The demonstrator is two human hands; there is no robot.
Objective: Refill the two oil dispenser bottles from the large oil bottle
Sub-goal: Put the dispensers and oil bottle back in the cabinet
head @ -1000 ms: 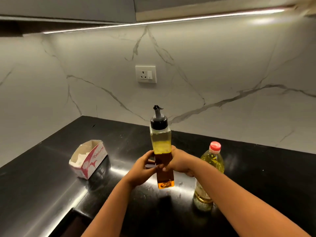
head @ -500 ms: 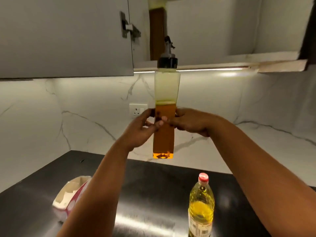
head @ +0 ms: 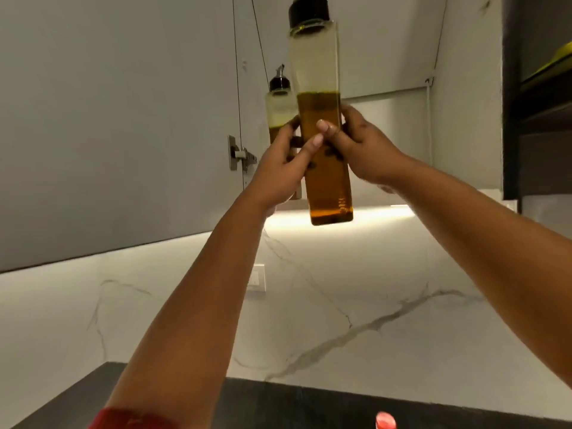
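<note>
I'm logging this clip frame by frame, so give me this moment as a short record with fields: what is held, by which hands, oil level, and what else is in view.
held: dispenser bottle, upright, raised in front of the open cabinet
grip: left hand and right hand both curl round its middle
oil level: amber oil to about half height, clear above
cap: black, spout cut off by the frame
second bottle: behind the left hand, black cap and spout
red cap: at bottom edge, bottle below out of view
</note>
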